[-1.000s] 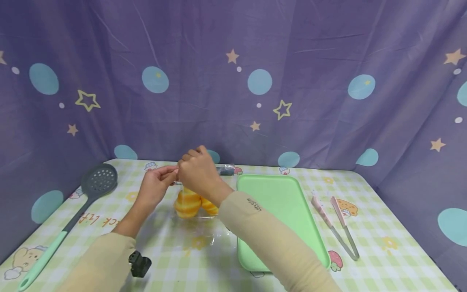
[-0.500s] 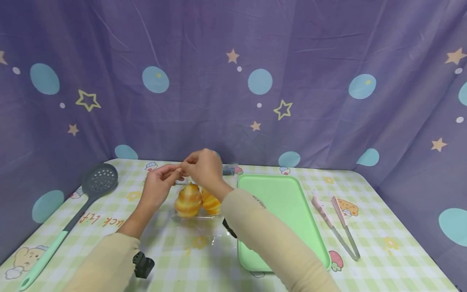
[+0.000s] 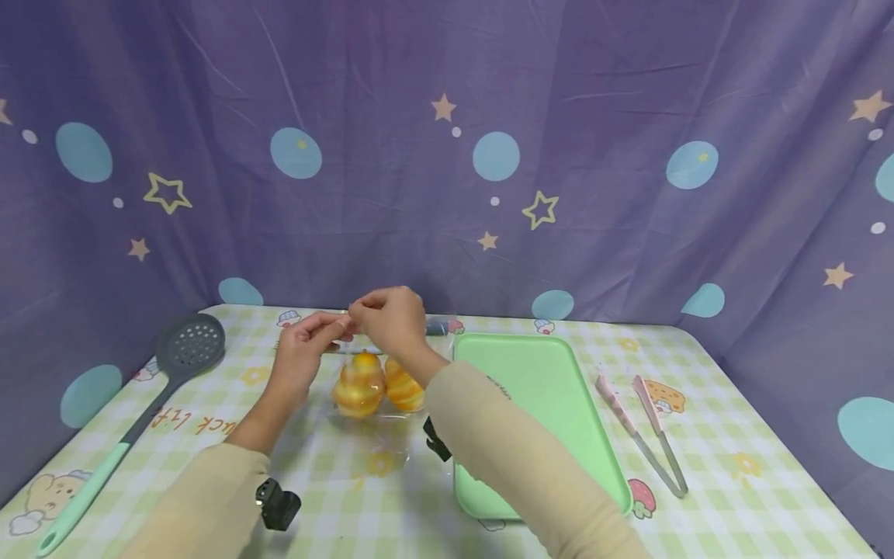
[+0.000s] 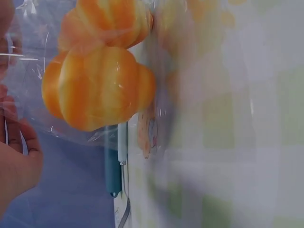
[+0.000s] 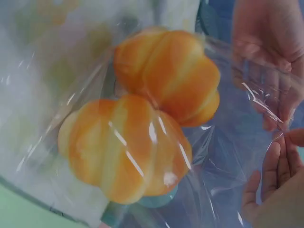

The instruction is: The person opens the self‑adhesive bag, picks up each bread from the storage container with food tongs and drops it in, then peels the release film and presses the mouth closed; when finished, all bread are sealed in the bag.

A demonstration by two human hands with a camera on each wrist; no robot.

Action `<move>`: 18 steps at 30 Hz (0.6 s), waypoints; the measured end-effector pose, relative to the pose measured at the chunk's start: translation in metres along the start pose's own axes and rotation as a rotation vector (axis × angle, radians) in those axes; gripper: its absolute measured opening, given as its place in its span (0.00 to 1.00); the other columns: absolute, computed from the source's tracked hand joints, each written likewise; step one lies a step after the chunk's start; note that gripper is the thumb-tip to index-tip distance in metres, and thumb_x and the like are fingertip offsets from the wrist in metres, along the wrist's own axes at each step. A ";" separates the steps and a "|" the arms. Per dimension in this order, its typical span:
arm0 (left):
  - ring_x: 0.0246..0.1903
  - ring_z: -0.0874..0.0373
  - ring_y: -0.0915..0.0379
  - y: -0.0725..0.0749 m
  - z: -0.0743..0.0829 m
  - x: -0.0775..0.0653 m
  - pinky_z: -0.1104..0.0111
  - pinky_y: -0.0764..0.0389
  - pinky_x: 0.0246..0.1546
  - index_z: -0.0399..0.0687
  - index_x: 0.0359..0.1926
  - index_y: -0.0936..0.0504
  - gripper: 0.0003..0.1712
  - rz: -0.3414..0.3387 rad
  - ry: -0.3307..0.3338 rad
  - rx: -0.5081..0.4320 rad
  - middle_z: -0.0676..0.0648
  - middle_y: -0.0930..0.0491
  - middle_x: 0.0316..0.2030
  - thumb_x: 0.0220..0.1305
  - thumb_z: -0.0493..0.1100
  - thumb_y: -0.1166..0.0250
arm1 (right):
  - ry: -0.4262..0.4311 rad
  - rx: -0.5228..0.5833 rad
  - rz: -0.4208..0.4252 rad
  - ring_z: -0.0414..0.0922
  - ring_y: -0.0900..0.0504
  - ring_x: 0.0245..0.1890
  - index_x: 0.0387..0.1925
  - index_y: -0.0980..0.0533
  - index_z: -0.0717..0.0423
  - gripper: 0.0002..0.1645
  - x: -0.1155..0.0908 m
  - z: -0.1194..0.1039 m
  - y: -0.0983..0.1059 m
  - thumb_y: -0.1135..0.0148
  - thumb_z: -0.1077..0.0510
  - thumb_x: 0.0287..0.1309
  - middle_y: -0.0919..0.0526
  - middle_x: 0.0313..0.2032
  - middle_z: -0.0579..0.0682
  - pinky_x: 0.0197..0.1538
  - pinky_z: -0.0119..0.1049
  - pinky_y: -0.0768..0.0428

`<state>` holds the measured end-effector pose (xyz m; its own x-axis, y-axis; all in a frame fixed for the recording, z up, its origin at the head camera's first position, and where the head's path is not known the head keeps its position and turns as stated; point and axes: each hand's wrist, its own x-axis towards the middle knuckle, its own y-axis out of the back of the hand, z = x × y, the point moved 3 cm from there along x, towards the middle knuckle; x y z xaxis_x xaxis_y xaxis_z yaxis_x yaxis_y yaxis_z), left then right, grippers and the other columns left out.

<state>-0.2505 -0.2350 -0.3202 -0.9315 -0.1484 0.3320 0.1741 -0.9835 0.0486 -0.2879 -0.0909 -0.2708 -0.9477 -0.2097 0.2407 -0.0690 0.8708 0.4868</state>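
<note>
Left hand: the person's left hand (image 3: 303, 353) has thumb and fingers brought together, pinching the upper edge of the bag.
Right hand: the right hand (image 3: 395, 326) pinches that same edge just beside the left fingertips, its thumb against its bent index finger.
Clear plastic bag: the thin, glossy, see-through bag (image 5: 216, 156) hangs below both hands, drawn up in creases toward the fingertips; whether its base rests on the cloth cannot be told.
Rolls: two plump, ridged, orange-and-yellow striped bread-shaped rolls (image 3: 359, 390) sit side by side inside the bag, touching, just below the hands.
Green tray: a flat, light-green rectangular tray (image 3: 531, 373) lies to the right of the right hand, partly under that forearm.
Tongs: spread metal tongs with pink ends (image 3: 660, 433) lie farther right of the right hand, beyond the tray.
Skimmer: a dark grey slotted skimmer with a mint-green handle (image 3: 148, 414) lies well to the left of the left hand.
Behind the hands: a dark teal handle (image 4: 113, 171) and a pale handle with a metal shank (image 4: 123, 142) lie close together.
Under the hands: a green-and-white checked tablecloth (image 3: 328, 516).
</note>
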 end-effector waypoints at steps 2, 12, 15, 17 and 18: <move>0.37 0.64 0.18 -0.001 -0.001 -0.001 0.72 0.21 0.42 0.50 0.41 0.12 0.09 0.010 0.028 -0.045 0.62 0.12 0.33 0.75 0.44 0.39 | -0.051 0.084 0.035 0.42 0.16 0.37 0.36 0.10 0.51 0.08 0.000 0.002 0.001 0.30 0.53 0.65 0.11 0.34 0.42 0.40 0.36 0.18; 0.35 0.65 0.17 0.005 -0.009 -0.002 0.72 0.20 0.42 0.57 0.35 0.13 0.16 0.100 0.124 -0.176 0.61 0.12 0.31 0.78 0.41 0.45 | 0.138 -0.088 0.055 0.39 0.16 0.32 0.38 0.11 0.52 0.08 0.005 0.008 0.022 0.33 0.54 0.67 0.10 0.34 0.44 0.38 0.32 0.18; 0.35 0.64 0.17 0.005 -0.008 -0.001 0.71 0.19 0.43 0.57 0.34 0.13 0.16 0.100 0.128 -0.181 0.60 0.12 0.31 0.78 0.41 0.45 | 0.179 -0.144 0.039 0.39 0.16 0.32 0.39 0.11 0.52 0.09 0.005 0.011 0.029 0.35 0.54 0.69 0.11 0.35 0.44 0.37 0.31 0.18; 0.34 0.65 0.17 0.005 -0.008 -0.001 0.71 0.20 0.42 0.57 0.34 0.14 0.16 0.103 0.132 -0.185 0.60 0.12 0.31 0.78 0.40 0.45 | 0.200 -0.174 0.036 0.39 0.17 0.32 0.40 0.12 0.52 0.10 0.006 0.013 0.034 0.36 0.54 0.69 0.11 0.35 0.44 0.37 0.31 0.19; 0.34 0.65 0.17 0.005 -0.008 -0.001 0.71 0.19 0.42 0.57 0.34 0.14 0.16 0.104 0.134 -0.189 0.60 0.12 0.30 0.78 0.40 0.44 | 0.209 -0.180 0.033 0.39 0.17 0.32 0.41 0.12 0.52 0.10 0.006 0.014 0.036 0.36 0.54 0.70 0.11 0.35 0.44 0.37 0.31 0.19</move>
<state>-0.2514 -0.2411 -0.3281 -0.9479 -0.2498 0.1979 0.2201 -0.9622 -0.1602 -0.3001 -0.0546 -0.2637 -0.8625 -0.2859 0.4175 0.0352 0.7892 0.6131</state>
